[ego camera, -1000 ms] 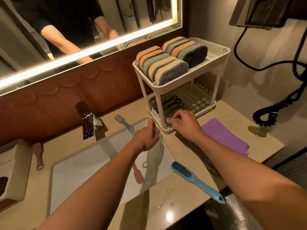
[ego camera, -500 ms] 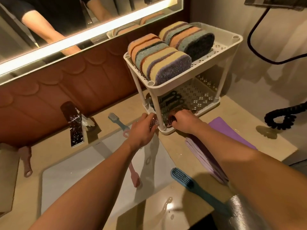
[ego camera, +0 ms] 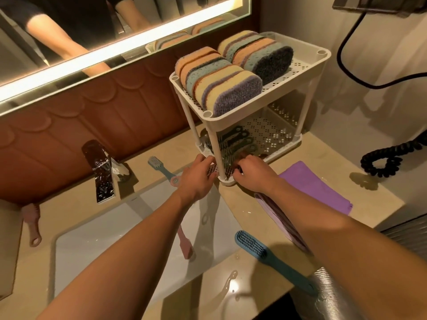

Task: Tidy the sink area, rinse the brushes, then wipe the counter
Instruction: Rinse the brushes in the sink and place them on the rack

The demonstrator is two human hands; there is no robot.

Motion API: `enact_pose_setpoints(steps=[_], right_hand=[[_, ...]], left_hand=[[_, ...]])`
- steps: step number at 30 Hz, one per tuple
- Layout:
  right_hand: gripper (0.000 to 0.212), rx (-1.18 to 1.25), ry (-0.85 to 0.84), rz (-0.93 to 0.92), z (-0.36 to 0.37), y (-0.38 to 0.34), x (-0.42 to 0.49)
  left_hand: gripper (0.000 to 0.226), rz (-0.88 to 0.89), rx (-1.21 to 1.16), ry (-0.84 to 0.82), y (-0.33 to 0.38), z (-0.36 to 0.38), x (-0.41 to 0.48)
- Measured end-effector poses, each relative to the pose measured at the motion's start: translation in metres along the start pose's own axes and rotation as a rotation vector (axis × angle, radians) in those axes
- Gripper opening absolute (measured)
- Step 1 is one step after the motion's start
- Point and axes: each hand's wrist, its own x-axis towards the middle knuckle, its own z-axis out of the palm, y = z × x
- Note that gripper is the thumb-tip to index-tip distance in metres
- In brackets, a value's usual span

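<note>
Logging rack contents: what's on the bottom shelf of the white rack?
On the rack's bottom shelf: several dark brushes side by side at its left end. Both hands cover the front corner; the count is unclear.

There is a single view, from a wide-angle camera worn on the person's head. It looks forward and steeply down over both outstretched forearms onto the beige stone desk [ego camera: 272, 211] and the white rectangular sink [ego camera: 97, 245] set in it. It sits close: the forearms fill the lower frame, and the left hand [ego camera: 196, 179] and right hand [ego camera: 251, 172] lie near the middle. The lit wall mirror [ego camera: 115, 31] crosses the top edge. Straight lines bow toward the frame's borders.
</note>
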Motion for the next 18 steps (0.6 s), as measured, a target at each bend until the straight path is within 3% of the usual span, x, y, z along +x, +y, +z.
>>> enact_pose_setpoints(steps=[18], right_hand=[[0.025,0.06,-0.074,0.066,0.002,-0.005,0.002]], left_hand=[[0.032,0.006,-0.056,-0.047,0.005,-0.004,0.011]])
